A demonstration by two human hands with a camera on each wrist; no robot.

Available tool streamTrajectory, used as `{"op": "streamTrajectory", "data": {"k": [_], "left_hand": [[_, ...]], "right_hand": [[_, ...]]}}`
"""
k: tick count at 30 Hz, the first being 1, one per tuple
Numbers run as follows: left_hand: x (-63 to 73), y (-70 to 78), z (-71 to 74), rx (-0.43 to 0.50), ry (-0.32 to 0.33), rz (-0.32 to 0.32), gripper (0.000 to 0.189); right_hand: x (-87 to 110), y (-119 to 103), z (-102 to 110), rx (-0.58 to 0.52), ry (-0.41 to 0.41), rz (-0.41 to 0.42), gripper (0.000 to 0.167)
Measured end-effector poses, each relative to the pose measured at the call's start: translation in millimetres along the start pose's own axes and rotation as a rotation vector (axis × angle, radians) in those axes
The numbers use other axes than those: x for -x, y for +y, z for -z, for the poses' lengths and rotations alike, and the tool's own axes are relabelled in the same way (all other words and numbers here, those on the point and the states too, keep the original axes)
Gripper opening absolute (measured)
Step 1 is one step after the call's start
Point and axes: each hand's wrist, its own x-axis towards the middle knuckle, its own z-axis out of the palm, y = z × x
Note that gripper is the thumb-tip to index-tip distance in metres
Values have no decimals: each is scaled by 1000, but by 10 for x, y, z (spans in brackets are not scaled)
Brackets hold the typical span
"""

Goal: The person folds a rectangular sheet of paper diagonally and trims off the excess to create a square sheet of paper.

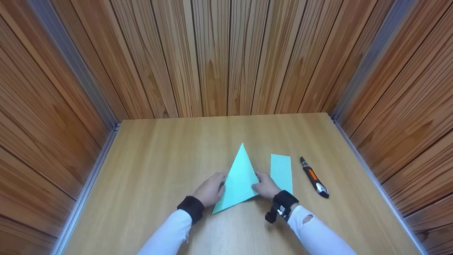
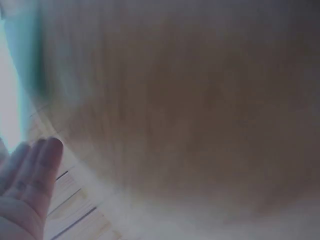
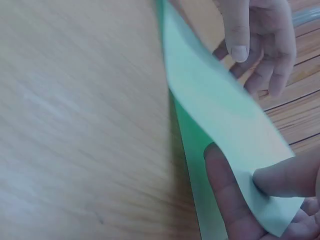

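A turquoise sheet of paper point(image 1: 239, 180), folded into a triangle with its tip pointing away, is between my two hands. At its right edge, my right hand point(image 1: 268, 185) pinches the upper layer; in the right wrist view the thumb point(image 3: 287, 177) lies on top and a finger point(image 3: 225, 180) reaches under the flap. My left hand point(image 1: 210, 188) is beside the left edge. Its fingers point(image 2: 42, 175) look straight in the left wrist view, and the right wrist view has its thumb point(image 3: 237, 37) over the edge without gripping. Below the lifted layer point(image 3: 225, 105) shows a second layer point(image 3: 197, 160).
A turquoise paper strip point(image 1: 282, 170) lies right of the triangle, partly behind my right hand. Farther right is a utility knife point(image 1: 314, 177) with a black and orange handle. Wood-panelled walls point(image 1: 212, 60) enclose the wooden table point(image 1: 141, 159) at the back and sides.
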Motion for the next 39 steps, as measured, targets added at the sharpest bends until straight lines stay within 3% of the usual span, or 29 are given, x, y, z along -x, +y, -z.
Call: {"op": "streamTrajectory", "data": {"k": [6,12,14,16,19,23,29,31,35,39], "left_hand": [[-64,36,38,426,4,173,59],[-38,113,90,774,-137,390,89],[-14,126,94,852,-192,439,96],[5,130,103,908,-208,458,98],[-6,103,132,912,-173,390,88],[-71,45,210,878,-66,302,67],[-130,-25,308,868,166,284,41],[-123,-51,347,847,213,288,37],[-95,-120,416,801,255,299,28],[-73,-199,437,713,254,269,32]], "right_hand": [[19,-90,145,-68,62,18,60],[74,-251,222,-158,79,61,56],[94,-302,238,-192,80,84,54],[110,-332,251,-222,82,108,52],[120,-346,272,-253,82,124,47],[104,-301,304,-272,78,139,41],[79,-192,297,-290,129,109,41],[80,-153,291,-309,138,101,39],[86,-61,262,-316,155,78,33],[103,30,192,-268,165,23,23]]}}
